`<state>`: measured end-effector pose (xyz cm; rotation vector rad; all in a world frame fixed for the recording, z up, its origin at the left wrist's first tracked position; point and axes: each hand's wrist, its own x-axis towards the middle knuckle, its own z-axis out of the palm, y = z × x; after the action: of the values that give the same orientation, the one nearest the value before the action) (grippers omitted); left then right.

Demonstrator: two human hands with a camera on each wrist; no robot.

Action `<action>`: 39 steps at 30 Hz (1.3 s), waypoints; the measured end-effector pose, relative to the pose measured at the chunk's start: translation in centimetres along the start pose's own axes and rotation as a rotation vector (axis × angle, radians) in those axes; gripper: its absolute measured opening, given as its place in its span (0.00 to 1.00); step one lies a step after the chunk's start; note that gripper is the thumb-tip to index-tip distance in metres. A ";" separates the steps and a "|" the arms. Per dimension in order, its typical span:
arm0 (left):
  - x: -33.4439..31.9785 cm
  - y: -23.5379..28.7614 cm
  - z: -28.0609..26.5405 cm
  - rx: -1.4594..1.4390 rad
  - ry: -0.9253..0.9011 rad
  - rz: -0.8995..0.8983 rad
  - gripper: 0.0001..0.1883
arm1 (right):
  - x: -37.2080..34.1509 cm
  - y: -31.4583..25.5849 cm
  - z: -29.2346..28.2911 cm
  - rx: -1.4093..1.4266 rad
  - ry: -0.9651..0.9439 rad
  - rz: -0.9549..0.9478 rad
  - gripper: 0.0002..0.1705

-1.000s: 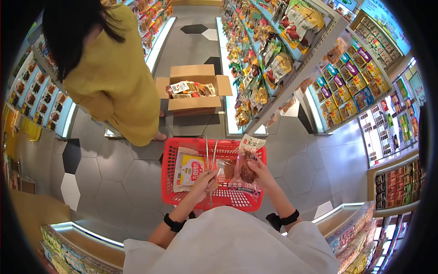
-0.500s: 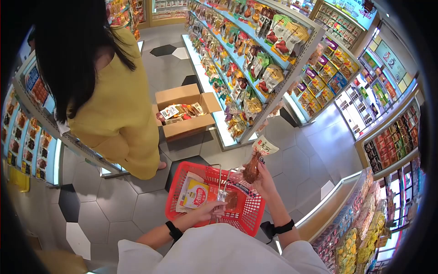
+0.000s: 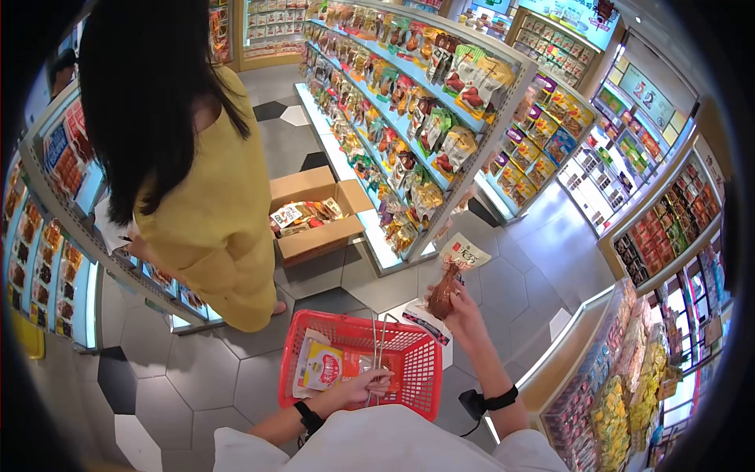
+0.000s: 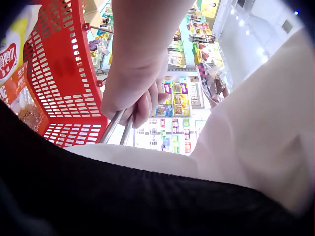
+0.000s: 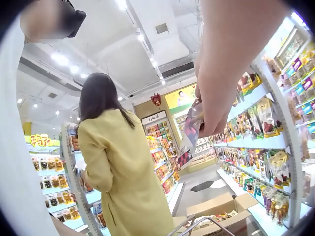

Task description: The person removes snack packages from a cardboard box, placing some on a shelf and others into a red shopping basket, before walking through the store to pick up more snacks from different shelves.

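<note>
My left hand [image 3: 368, 385] grips the metal handles [image 4: 119, 129] of a red basket [image 3: 427, 368], fingers curled round them. Inside the basket, toward its left, lie a white and yellow packet [image 3: 323, 365] and an orange-red packet [image 3: 351, 364]. To the right of the basket and above its rim, my right hand [image 3: 458, 315] pinches a clear packet of brown meat [image 3: 445, 289] with a pale printed top. A second packet [image 3: 426, 321] with a dark checked edge hangs from the same hand, and it shows in the right wrist view [image 5: 189, 142].
A person in yellow [image 3: 212, 212] stands ahead on the left, back turned. An open cardboard box [image 3: 322, 238] with packets lies on the floor beyond the basket. Shelves of hanging packets [image 3: 409, 118] run along the right of the aisle; a bin of bagged goods [image 3: 609, 393] is at the near right.
My right hand has moved right and away from the basket, carrying the packets clear of it. My left hand still holds the handles. The head view has turned, showing more shelves.
</note>
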<state>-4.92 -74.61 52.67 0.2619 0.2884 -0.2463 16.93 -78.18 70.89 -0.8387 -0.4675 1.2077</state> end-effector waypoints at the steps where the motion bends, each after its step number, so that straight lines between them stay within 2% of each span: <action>1: -0.2 0.0 -0.1 0.008 0.005 -0.008 0.21 | -0.1 0.0 0.2 -0.005 -0.014 -0.008 0.27; 4: -1.0 0.2 -0.3 0.028 -0.097 -0.038 0.21 | -0.8 0.0 1.0 -0.017 -0.052 -0.032 0.28; 7: -1.7 -0.1 0.2 0.112 0.005 0.002 0.19 | -1.4 0.0 1.8 -0.007 -0.090 -0.041 0.30; 10: -1.8 -0.2 0.9 0.122 0.071 -0.040 0.19 | -1.3 -0.7 2.2 0.008 -0.125 -0.083 0.32; 12: -1.5 -0.6 1.1 0.144 0.074 -0.006 0.19 | -1.6 -1.5 2.8 0.051 -0.138 -0.077 0.32; 19: -1.5 0.0 1.6 0.100 0.039 -0.092 0.18 | -2.0 -2.5 2.9 0.104 -0.147 -0.087 0.33; 25: -1.3 0.4 1.3 0.073 0.056 -0.101 0.17 | -2.3 -2.5 2.6 0.085 -0.139 -0.117 0.27; 29: -1.0 0.3 0.2 0.058 0.054 -0.112 0.16 | -2.0 -2.4 2.3 0.013 -0.011 -0.075 0.21; 31: -1.0 0.6 0.1 0.064 0.041 -0.097 0.16 | -2.0 -2.0 1.6 -0.022 0.002 -0.064 0.22; 32: -1.6 1.0 1.6 0.090 0.091 -0.102 0.16 | -1.8 -1.6 1.0 -0.016 0.001 -0.066 0.22; 35: -1.4 1.3 1.3 0.100 0.074 -0.116 0.17 | -2.2 -1.5 1.3 -0.003 0.071 -0.034 0.18; 36: -0.6 1.0 -0.5 0.075 0.027 -0.147 0.17 | -2.2 -1.3 1.1 0.000 0.063 -0.028 0.18; 39: -0.6 1.2 -0.2 0.094 0.050 -0.128 0.17 | -2.2 -0.5 0.2 0.010 0.060 -0.002 0.18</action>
<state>-5.24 -73.29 52.93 0.3436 0.3438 -0.3809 16.43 -80.26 71.60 -0.8629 -0.4130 1.1794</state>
